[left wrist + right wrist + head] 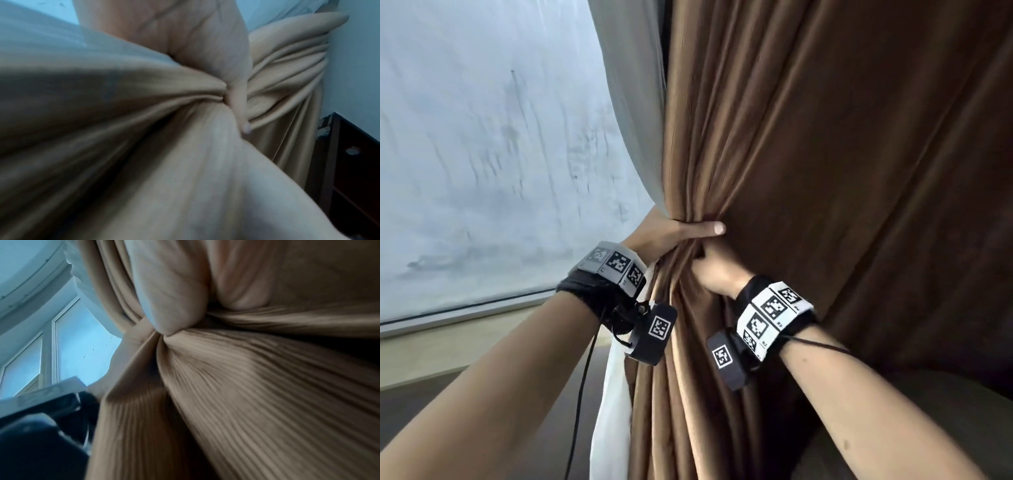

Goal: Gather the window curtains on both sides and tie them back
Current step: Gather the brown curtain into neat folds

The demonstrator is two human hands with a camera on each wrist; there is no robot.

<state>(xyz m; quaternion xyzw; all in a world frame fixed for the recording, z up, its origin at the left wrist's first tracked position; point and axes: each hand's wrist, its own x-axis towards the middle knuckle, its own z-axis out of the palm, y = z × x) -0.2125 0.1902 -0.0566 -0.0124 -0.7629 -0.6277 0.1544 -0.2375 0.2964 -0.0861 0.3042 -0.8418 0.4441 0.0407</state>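
Observation:
A brown ribbed curtain (808,137) hangs at the right of the window, pulled into a tight bunch at mid height. My left hand (681,233) wraps round the bunch from the left, its thumb lying across the front folds. My right hand (714,270) grips the same bunch just below, its fingers buried in the cloth. In the left wrist view a finger (239,112) presses into the gathered curtain (144,129). The right wrist view shows the folds of the curtain (246,378) drawn to a point under my right hand (174,308). No tie-back shows.
A pale lining or sheer curtain (633,102) hangs behind the brown one, with white cloth (611,411) below. The fogged window pane (482,154) and its sill (448,346) are to the left. A dark wooden piece of furniture (353,170) stands beside the curtain.

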